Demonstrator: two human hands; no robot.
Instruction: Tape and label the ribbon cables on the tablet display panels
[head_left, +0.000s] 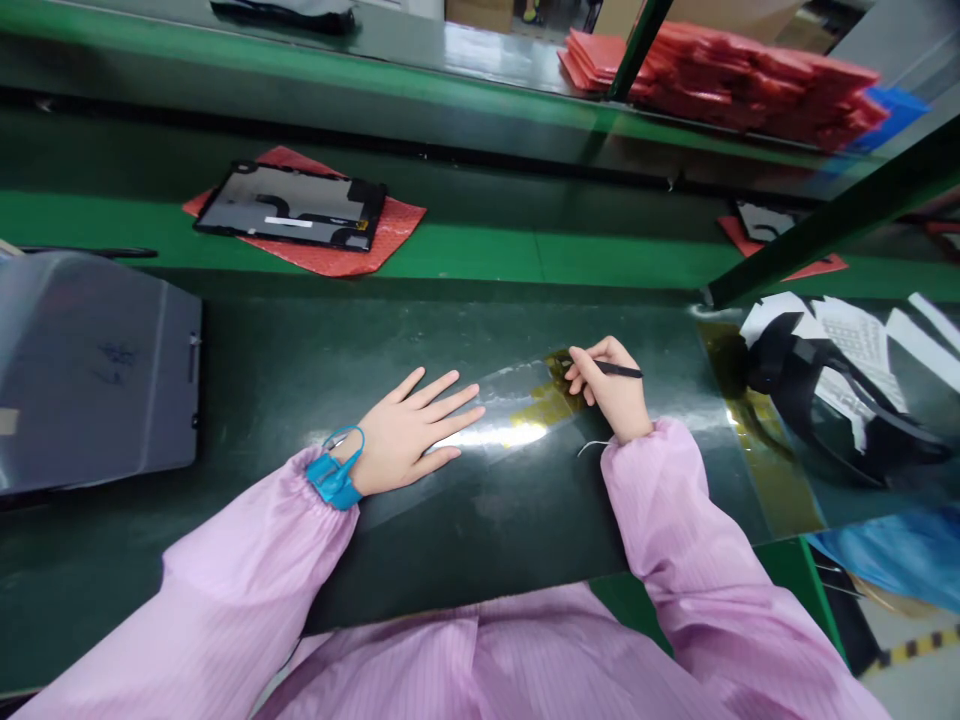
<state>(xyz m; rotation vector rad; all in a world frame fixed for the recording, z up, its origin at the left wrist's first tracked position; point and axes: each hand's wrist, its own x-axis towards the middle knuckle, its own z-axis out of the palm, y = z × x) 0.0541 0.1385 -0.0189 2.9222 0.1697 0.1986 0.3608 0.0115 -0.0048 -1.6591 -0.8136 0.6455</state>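
A clear plastic sheet (504, 400) carrying amber tape pieces (541, 408) lies on the dark green mat (300, 370) in front of me. My left hand (409, 432) rests flat on the sheet's left end, fingers stretched out, with a blue wrist strap (335, 476) at the cuff. My right hand (611, 388) is closed around thin black tweezers (616, 370), whose tip meets the amber tape at the sheet's right end. Both arms wear pink striped sleeves.
A dark tablet panel (292, 205) lies on a red bag (390, 235) on the green conveyor behind. A grey box (90, 370) stands at the left. Stacked red bags (742, 75) sit far right. White paper scraps and black pieces (832, 370) crowd the right side.
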